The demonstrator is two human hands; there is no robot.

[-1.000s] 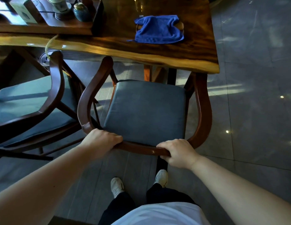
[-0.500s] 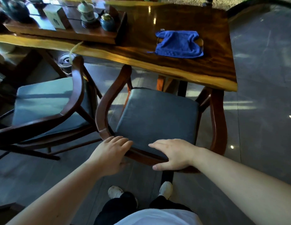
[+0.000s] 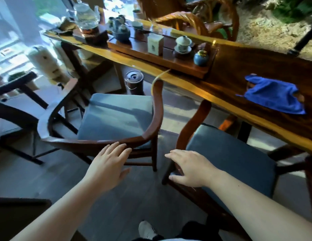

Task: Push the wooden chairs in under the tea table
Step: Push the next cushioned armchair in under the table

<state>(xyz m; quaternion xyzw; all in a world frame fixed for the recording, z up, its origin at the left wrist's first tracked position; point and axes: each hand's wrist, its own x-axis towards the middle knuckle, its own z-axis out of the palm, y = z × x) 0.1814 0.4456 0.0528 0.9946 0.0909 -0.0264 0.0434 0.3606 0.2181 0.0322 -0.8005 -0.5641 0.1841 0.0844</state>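
Two wooden armchairs with grey-blue cushions stand at the long wooden tea table [image 3: 212, 100]. The right chair [image 3: 195, 119] has its seat front partly under the table edge. The left chair [image 3: 151, 131] stands further out from the table, turned a little. My left hand [image 3: 108, 166] is open with fingers spread, its fingertips at the left chair's curved back rail. Over the back corner of the right chair hovers my right hand [image 3: 190, 167], open and holding nothing.
A tea tray [image 3: 160, 60] with pots, cups and a box sits on the table, and a blue cloth [image 3: 273, 96] lies at its right. A round bin [image 3: 134, 80] stands under the table. Dark furniture [image 3: 16, 105] stands at the left. My shoes [image 3: 146, 230] are below.
Both hands have let go of the right chair's back rail and opened. The view and my hands have swung left, bringing my left hand to the left chair.
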